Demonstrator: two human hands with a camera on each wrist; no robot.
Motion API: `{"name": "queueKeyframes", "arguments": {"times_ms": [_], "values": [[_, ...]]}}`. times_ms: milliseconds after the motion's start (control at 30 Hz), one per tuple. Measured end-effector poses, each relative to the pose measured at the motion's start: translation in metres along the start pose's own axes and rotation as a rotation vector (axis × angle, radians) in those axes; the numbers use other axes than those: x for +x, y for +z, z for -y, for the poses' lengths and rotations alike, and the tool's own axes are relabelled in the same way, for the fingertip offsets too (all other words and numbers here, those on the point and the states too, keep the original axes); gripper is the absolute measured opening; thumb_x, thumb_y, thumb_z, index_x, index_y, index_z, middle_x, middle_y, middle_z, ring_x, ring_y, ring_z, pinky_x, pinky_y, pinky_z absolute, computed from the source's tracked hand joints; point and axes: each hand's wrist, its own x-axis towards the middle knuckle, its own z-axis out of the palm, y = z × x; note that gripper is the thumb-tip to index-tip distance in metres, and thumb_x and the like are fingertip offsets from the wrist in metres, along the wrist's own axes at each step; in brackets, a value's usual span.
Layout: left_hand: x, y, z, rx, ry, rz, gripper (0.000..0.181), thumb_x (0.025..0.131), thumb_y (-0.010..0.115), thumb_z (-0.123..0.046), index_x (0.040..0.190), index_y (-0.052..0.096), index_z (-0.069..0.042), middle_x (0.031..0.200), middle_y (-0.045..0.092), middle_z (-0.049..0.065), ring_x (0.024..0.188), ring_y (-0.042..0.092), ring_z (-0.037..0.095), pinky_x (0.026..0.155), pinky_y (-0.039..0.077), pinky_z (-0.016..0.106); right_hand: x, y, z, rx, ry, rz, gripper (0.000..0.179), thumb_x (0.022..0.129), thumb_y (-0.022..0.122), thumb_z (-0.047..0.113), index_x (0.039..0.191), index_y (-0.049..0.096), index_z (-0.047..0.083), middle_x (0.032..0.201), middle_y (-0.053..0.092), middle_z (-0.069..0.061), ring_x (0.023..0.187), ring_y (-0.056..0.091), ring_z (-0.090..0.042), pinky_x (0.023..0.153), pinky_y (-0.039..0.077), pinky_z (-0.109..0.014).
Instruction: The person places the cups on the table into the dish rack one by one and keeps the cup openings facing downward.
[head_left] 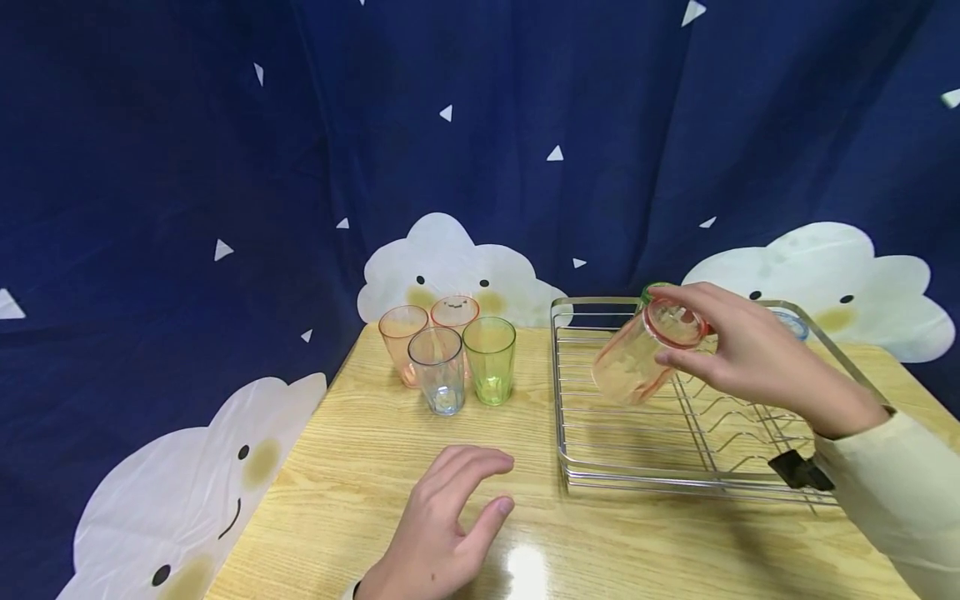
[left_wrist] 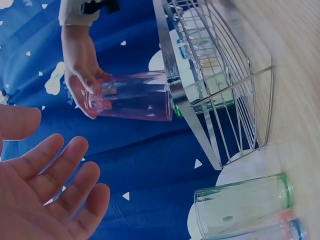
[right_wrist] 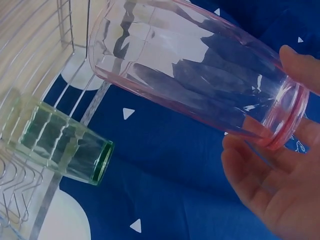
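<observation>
My right hand (head_left: 738,342) grips a clear pink-red tumbler (head_left: 637,358) by its base end. The tumbler is tilted over the wire dish rack (head_left: 566,462), its mouth pointing down and to the left. In the right wrist view, thumb and fingers close around the thick red base of the tumbler (right_wrist: 200,70). A green tumbler (right_wrist: 65,145) stands upside down in the rack beyond it. My left hand (head_left: 442,517) hovers over the near part of the table with fingers loosely bent and nothing in it; its palm (left_wrist: 40,200) shows in the left wrist view.
Left of the rack, an orange tumbler (head_left: 401,337), a red-rimmed tumbler (head_left: 455,312), a blue tumbler (head_left: 438,371) and a green tumbler (head_left: 491,362) stand upright close together. A blue-based tumbler (head_left: 793,325) shows at the rack's back right. A dark blue curtain (head_left: 480,183) hangs behind the wooden table.
</observation>
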Motion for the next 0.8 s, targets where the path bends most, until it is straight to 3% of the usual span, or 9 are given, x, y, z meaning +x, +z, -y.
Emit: {"name": "queueKeyframes", "arguments": {"times_ms": [233,367,600,800], "values": [[-0.001,0.002,0.002,-0.003,0.013,-0.009,0.022,0.095,0.064,-0.019,0.116,0.066,-0.013,0.113,0.071,-0.001,0.108,0.064,0.014,0.094,0.052,0.025,0.010,0.006,0.001,0.023,0.017,0.019,0.069,0.073,0.087,0.021,0.135,0.058,0.013,0.112,0.068,-0.007,0.093,0.065,-0.021,0.075,0.051,-0.044],[0.000,0.002,0.003,0.005,0.019,-0.011,0.022,0.095,0.064,-0.020,0.116,0.066,-0.012,0.113,0.071,-0.001,0.108,0.064,0.014,0.096,0.051,0.024,0.018,0.012,-0.003,0.040,0.012,0.037,0.067,0.076,0.085,0.022,0.136,0.057,0.011,0.119,0.067,-0.011,0.102,0.065,-0.028,0.082,0.051,-0.049],[0.000,0.002,0.002,0.004,-0.009,0.017,0.022,0.095,0.065,-0.019,0.116,0.066,-0.013,0.114,0.070,-0.001,0.109,0.064,0.014,0.093,0.054,0.028,0.031,0.023,-0.012,0.077,0.122,0.139,0.065,0.082,0.081,0.026,0.139,0.055,0.012,0.129,0.064,-0.017,0.112,0.062,-0.035,0.090,0.049,-0.055],[-0.001,0.002,0.002,0.010,-0.017,0.023,0.022,0.095,0.065,-0.019,0.116,0.066,-0.014,0.114,0.070,-0.002,0.110,0.064,0.014,0.093,0.054,0.028,0.036,0.027,-0.015,0.100,0.135,0.156,0.065,0.082,0.081,0.025,0.139,0.054,0.011,0.129,0.063,-0.018,0.112,0.062,-0.035,0.091,0.049,-0.055]]}}
